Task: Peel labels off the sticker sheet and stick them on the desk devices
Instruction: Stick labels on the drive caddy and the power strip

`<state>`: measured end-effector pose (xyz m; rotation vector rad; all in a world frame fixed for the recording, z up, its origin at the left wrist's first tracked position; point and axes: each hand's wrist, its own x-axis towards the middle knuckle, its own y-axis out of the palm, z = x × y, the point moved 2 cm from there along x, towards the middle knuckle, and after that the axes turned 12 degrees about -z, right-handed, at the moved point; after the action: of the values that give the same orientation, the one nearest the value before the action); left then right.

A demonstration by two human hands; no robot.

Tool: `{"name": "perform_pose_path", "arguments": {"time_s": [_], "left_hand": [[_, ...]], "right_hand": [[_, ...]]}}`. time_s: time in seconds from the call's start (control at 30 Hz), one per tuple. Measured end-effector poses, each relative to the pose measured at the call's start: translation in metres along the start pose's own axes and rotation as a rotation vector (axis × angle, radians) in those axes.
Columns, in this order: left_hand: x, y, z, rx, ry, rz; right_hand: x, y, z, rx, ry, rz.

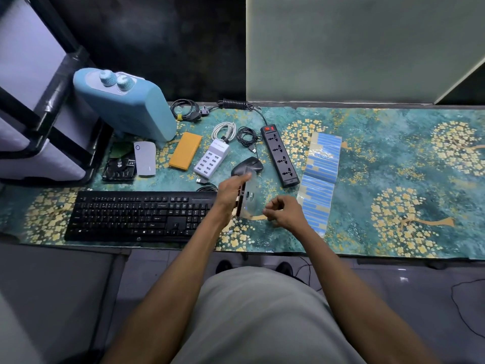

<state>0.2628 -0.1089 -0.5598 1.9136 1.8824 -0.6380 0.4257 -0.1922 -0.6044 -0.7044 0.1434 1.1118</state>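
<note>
Blue labels fill the sticker sheet (320,177), which lies flat on the desk just beyond the right hand's fingers, probably to keep it within reach. The left hand (231,191) grips a small dark device (245,199), lifted and tilted, I think, to receive a label. The right hand (284,212) hovers beside it, fingertips pinched together; whether they hold a label I cannot tell.

Keyboard (141,215) at desk's front left, mouse (248,166) behind it — power strip (279,155) right of mouse, sticker sheet (320,177) farther right
</note>
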Motion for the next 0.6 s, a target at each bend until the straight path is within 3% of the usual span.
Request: {"name": "perform_pose_path", "arguments": {"time_s": [0.13, 0.33, 0.5, 0.6], "left_hand": [[-0.005, 0.019, -0.01, 0.284, 0.298, 0.249], [-0.018, 0.061, 0.004, 0.645, 0.505, 0.448], [-0.028, 0.074, 0.019, 1.077, 0.626, 0.423], [-0.033, 0.068, 0.035, 1.235, 0.611, 0.388]], "right_hand": [[0.005, -0.015, -0.015, 0.114, 0.098, -0.24], [0.001, -0.042, -0.033, 0.191, 0.189, -0.471], [-0.008, -0.049, -0.054, 0.296, 0.294, -0.547], [-0.013, -0.046, -0.064, 0.288, 0.313, -0.539]]}}
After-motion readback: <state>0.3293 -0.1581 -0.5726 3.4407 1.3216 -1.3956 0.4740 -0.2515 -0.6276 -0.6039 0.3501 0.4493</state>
